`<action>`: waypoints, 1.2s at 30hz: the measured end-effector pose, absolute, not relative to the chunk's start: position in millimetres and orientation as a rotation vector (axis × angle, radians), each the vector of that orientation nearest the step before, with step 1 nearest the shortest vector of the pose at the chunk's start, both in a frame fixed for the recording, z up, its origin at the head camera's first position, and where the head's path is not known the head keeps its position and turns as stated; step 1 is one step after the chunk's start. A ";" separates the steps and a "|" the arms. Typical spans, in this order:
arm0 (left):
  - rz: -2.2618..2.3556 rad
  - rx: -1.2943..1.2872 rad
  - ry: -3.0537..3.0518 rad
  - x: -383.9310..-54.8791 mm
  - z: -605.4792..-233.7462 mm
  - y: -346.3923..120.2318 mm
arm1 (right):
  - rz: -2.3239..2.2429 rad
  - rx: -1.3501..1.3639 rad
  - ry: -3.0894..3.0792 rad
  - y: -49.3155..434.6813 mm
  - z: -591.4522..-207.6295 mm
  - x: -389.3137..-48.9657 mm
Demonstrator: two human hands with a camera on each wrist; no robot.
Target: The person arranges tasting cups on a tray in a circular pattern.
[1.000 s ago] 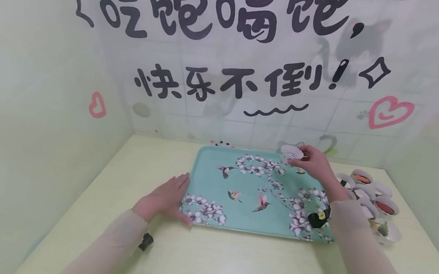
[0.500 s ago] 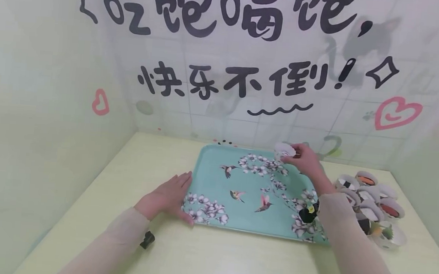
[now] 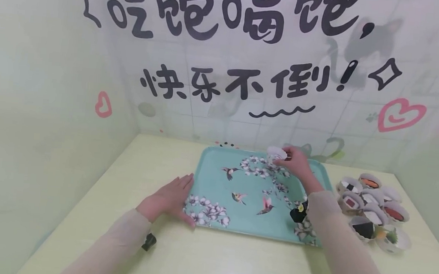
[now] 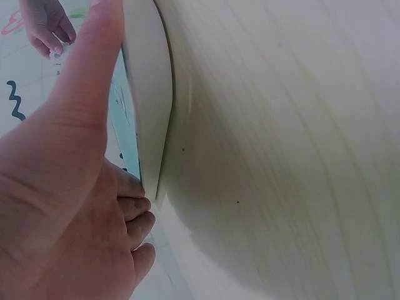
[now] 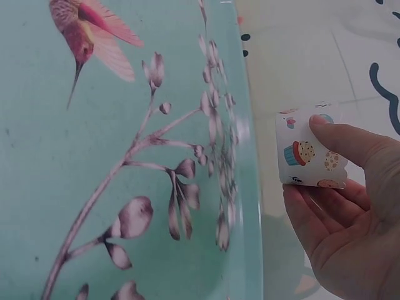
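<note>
A white paper baking cup with printed cupcakes is pinched between the thumb and fingers of my right hand. In the head view the cup is over the back part of a turquoise tray, which is decorated with birds and blossoms. What the cup contains cannot be made out. My left hand lies at the tray's left front corner, fingers extended along the left side and thumb at the front edge. The left wrist view shows its fingertips against the tray's rim.
Several similar paper cups with food-like pieces, among them a cup with a dark piece and a cup with a green leaf shape, stand clustered right of the tray on the pale table. Lettered walls enclose the back and sides.
My right hand has carried the paper cup leftward over the back of the tray. The left hand stays at the tray's corner. The head view has shifted slightly.
</note>
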State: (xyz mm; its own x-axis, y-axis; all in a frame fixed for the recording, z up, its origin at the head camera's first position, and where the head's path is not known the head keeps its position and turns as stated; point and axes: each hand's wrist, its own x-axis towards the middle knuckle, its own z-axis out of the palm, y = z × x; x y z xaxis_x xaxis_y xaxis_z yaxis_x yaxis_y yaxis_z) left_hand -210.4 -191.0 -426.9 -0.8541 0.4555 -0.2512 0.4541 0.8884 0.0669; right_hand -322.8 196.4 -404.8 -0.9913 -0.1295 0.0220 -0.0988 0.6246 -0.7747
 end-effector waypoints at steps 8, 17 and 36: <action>0.011 0.683 2.809 -208.0 -429.9 -188.4 | -1.311 -0.161 2.778 190.6 -416.3 -325.0; -0.015 0.681 2.810 -205.7 -429.4 -187.1 | -1.292 -0.078 2.747 185.7 -426.1 -329.2; -0.032 0.665 2.825 -206.2 -426.9 -188.1 | -1.296 -0.034 2.710 183.7 -438.1 -341.0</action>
State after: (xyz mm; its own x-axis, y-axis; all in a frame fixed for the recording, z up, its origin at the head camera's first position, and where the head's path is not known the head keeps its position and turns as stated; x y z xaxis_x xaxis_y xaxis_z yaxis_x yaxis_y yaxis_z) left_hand -206.2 -188.1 -426.9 -0.8681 0.4371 -0.2353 0.4424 0.8962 0.0328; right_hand -341.0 183.7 -438.1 -0.9903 -0.0796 -0.1140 0.0387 0.6293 -0.7762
